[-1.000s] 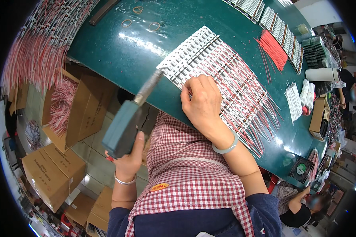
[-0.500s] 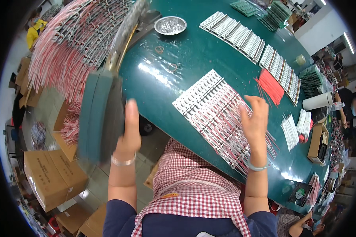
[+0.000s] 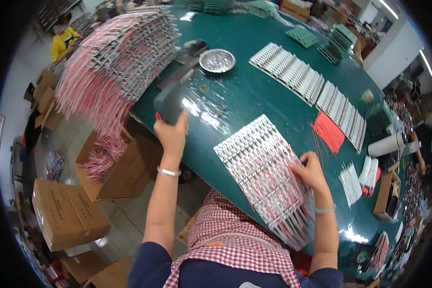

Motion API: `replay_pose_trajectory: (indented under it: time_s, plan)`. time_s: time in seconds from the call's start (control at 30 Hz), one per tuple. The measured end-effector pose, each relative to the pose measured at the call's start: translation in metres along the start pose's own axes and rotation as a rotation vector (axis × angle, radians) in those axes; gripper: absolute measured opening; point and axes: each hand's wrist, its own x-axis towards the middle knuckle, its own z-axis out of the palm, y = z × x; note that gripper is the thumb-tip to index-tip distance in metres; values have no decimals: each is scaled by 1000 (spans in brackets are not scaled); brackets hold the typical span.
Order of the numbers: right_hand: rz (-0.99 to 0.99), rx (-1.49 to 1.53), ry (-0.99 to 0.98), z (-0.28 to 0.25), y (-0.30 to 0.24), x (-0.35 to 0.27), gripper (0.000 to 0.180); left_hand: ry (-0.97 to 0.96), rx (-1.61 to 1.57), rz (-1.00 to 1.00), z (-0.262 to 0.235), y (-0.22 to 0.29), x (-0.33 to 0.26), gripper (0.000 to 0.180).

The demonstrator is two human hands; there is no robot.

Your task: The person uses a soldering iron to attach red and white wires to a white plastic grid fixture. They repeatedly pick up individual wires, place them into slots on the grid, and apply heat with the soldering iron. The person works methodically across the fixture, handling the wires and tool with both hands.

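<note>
My left hand is closed around a dark green hand tool, smeared by motion, with a small red part by the fingers. I hold it above the table's left edge. Nearer the middle lies a panel of white circuit strips, laid side by side, with red and white wires running over it toward me. My right hand is closed at the panel's right edge, thumb over the top; the undersides of its fingers are hidden.
Beyond the tool stands a metal bowl of small shiny parts. A tall stack of wired strips overhangs the left edge. More white panels, red tubes and white tubes lie right. Cartons stand on the floor.
My left hand has carried the green tool away from me, out over the table. The right hand has come down onto the panel's edge from above it. The whole view has shifted.
</note>
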Motion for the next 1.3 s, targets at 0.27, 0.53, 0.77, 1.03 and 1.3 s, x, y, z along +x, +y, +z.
replay_pose_trajectory:
  time_s: [0.27,0.53,0.77,1.03,1.3]
  plan:
    - [-21,516,-442,-42,-90,9,33,312,-32,-58,-85,21,-97,28]
    - [-524,460,-285,-40,-246,163,32,623,112,-109,-173,25,-163,24]
    - [-160,1264,-328,37,-354,211,27,835,91,-82,-193,29,-187,23]
    - [-197,1505,-331,100,-513,247,28,814,96,-119,-209,21,-184,22]
    - [-49,974,-227,151,-585,242,30,813,47,-120,-188,31,-181,24]
